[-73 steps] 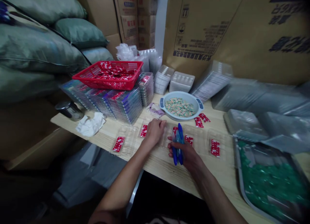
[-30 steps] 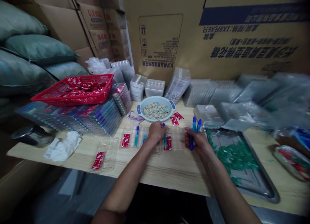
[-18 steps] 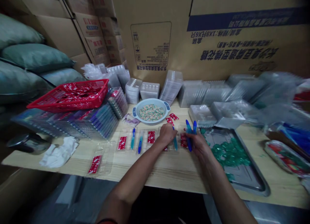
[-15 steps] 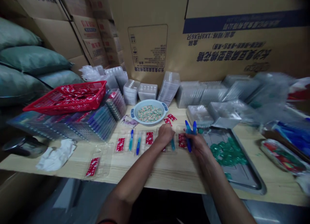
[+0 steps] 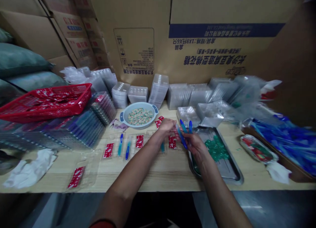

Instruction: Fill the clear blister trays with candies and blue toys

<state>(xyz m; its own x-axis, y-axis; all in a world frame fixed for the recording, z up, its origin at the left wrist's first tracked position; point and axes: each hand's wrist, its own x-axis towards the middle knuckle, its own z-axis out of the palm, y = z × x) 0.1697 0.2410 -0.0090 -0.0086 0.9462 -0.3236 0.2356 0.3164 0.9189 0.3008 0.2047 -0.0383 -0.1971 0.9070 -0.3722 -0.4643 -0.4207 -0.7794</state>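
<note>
My right hand [image 5: 195, 145] is closed around several blue pen-shaped tubes [image 5: 183, 126], their ends fanning up above the fingers. My left hand [image 5: 168, 126] meets it from the left, fingers pinched on the pale end of one tube; the fingertips are partly blurred. Below the hands lies a clear plastic tray with a red printed sachet [image 5: 172, 142]. More clear trays run to the left, holding a red sachet [image 5: 139, 141], another sachet [image 5: 108, 150] and blue tubes [image 5: 127, 150]. My left forearm hides part of this row.
A pale blue bowl [image 5: 123, 118] of small packets stands behind the row. At right are a metal tray [image 5: 228, 173] with green pieces [image 5: 217, 149] and a box of blue tubes [image 5: 286, 145]. A red basket [image 5: 82, 99] sits on stacked packs at left. Clear tray stacks [image 5: 158, 91] line the back.
The view has turned right. My left hand has lifted off the tray row and moved to the tubes in my right hand. A blue tube now lies in the tray it left.
</note>
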